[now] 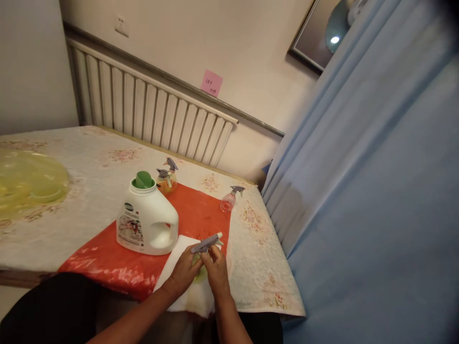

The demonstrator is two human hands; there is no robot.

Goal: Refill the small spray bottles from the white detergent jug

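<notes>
Both hands, left hand (184,271) and right hand (217,267), wrapped around a small green spray bottle (199,267). Fingers pinching its grey spray top (207,243). Just left of the grip, a big white jug (147,222).

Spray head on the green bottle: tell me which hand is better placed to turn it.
Right, probably. The right hand has its fingers at the spray head, while the left hand wraps the green bottle, steadying it.

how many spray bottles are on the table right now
4: one green spray bottle in both hands, two orange ones close together behind the detergent jug, and a pink one near the table's right edge.
</notes>
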